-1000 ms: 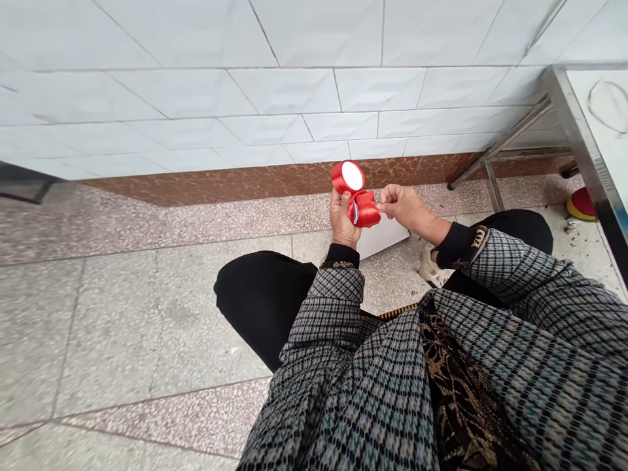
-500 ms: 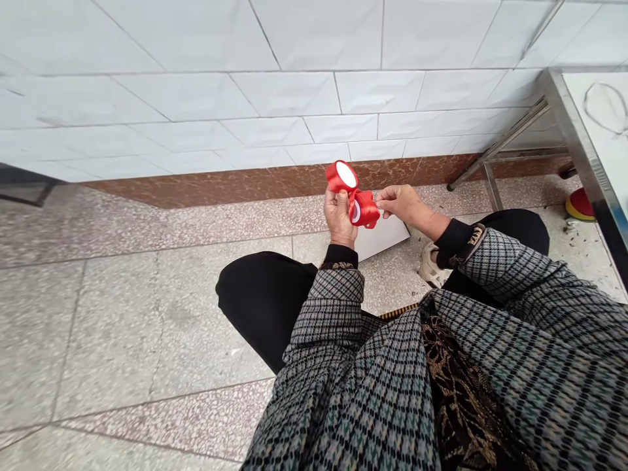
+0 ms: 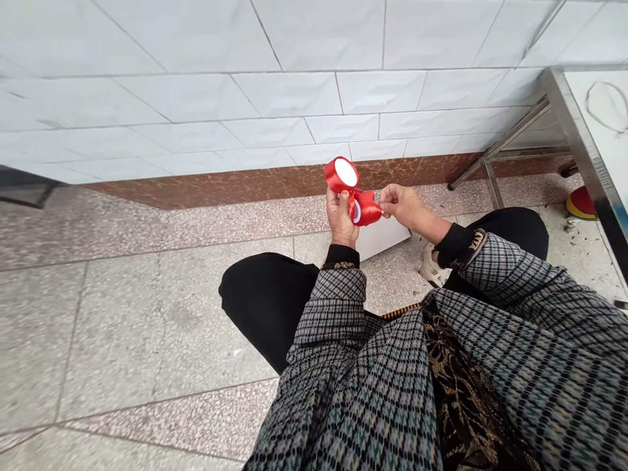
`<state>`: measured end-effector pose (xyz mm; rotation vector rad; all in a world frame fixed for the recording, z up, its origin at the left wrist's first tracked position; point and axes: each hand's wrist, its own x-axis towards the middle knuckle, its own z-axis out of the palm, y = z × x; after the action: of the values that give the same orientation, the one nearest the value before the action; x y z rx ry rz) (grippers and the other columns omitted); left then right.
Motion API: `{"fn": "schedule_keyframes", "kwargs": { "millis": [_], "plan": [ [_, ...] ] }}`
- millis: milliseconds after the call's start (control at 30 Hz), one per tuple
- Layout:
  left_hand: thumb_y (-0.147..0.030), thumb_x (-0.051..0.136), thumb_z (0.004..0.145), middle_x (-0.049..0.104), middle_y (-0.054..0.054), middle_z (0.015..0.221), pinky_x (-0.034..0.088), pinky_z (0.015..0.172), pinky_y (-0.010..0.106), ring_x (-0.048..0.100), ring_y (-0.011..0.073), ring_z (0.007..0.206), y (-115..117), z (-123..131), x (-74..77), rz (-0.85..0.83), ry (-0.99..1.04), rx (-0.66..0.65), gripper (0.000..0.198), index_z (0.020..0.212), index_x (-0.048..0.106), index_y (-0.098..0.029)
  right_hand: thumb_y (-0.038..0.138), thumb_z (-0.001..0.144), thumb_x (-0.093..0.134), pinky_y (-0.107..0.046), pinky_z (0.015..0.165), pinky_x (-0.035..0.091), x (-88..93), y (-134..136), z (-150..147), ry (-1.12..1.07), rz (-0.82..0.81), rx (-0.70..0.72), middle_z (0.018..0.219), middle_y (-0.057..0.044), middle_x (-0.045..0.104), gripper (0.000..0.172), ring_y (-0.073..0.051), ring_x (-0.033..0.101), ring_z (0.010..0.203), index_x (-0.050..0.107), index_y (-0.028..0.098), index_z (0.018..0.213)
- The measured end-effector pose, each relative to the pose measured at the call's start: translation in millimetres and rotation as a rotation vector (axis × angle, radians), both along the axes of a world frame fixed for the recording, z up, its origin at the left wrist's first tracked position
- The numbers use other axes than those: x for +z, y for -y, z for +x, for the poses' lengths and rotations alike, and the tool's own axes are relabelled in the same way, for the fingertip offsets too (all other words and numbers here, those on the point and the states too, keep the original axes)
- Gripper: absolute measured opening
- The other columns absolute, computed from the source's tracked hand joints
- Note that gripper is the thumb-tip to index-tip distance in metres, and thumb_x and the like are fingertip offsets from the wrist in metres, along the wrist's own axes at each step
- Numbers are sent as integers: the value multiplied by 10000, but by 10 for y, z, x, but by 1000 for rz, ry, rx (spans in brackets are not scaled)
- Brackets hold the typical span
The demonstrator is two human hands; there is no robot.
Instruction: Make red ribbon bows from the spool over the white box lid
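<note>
My left hand [image 3: 339, 219] holds up a red satin ribbon, which looks wound into two rolls with white centres. The upper roll [image 3: 342, 174] stands above my fingers, and the lower roll [image 3: 367, 209] sits beside them, joined to it by a red band. My right hand [image 3: 400, 204] reaches in from the right, its fingertips pinching the edge of the lower roll. A small glint shows at those fingertips, too small to identify. Below both hands, a white card [image 3: 383, 237] lies on the floor, partly hidden.
My black-trousered knees [image 3: 267, 301] and plaid sleeves fill the lower view. A pale shoe [image 3: 430, 267] rests on the speckled floor. A white tiled wall [image 3: 294, 111] with brown skirting stands ahead. A steel-framed table [image 3: 586, 124] and a red-and-yellow round object [image 3: 581, 204] are at right.
The upper roll has shifted left and tilted, and the lower roll has turned to show more of its white centre. My right hand stays pinched at the lower roll.
</note>
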<state>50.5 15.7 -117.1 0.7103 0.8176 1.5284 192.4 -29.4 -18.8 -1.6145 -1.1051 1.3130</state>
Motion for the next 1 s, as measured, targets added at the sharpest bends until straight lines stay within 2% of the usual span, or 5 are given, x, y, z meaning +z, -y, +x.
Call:
{"fn": "schedule_keyframes", "kwargs": {
  "millis": [133, 333, 433, 633, 1000],
  "plan": [
    [-783, 879, 820, 814, 98, 1166, 660, 986, 455, 784, 277, 1120, -1, -5, -56, -31, 11, 16, 672, 1291, 764, -317, 45, 833, 691, -287, 689, 515, 49, 3, 26, 173, 56, 64, 699, 34, 672, 150, -130, 627, 646, 700, 194, 836],
    [-775, 941, 746, 820, 88, 1150, 657, 944, 412, 787, 258, 1056, 13, 27, -61, -46, 41, 43, 690, 1218, 786, -296, 62, 843, 687, -278, 677, 522, 91, -6, 19, 212, 18, 74, 707, 14, 695, 133, -134, 645, 651, 704, 182, 789],
    [-779, 946, 731, 820, 88, 1147, 650, 962, 414, 783, 261, 1069, 17, 36, -60, -48, 32, 55, 698, 1198, 786, -286, 60, 849, 701, -267, 664, 513, 49, -25, 15, 246, 5, 52, 736, 5, 713, 126, -133, 654, 657, 714, 175, 797],
    [-693, 897, 850, 817, 93, 1176, 632, 1028, 438, 781, 260, 1118, 26, 59, -80, -100, 38, 66, 558, 1221, 793, -290, 84, 878, 708, -282, 681, 529, -80, -62, 33, 260, 5, 38, 765, -16, 734, 107, -148, 671, 677, 763, 162, 830],
    [-730, 879, 849, 812, 74, 1109, 639, 914, 383, 766, 210, 948, 45, 96, -179, -89, 57, 90, 574, 1203, 786, -288, 96, 892, 676, -291, 683, 488, -218, -46, -20, 244, 85, 39, 737, 32, 679, 131, -155, 616, 677, 727, 199, 955]
  ]
}}
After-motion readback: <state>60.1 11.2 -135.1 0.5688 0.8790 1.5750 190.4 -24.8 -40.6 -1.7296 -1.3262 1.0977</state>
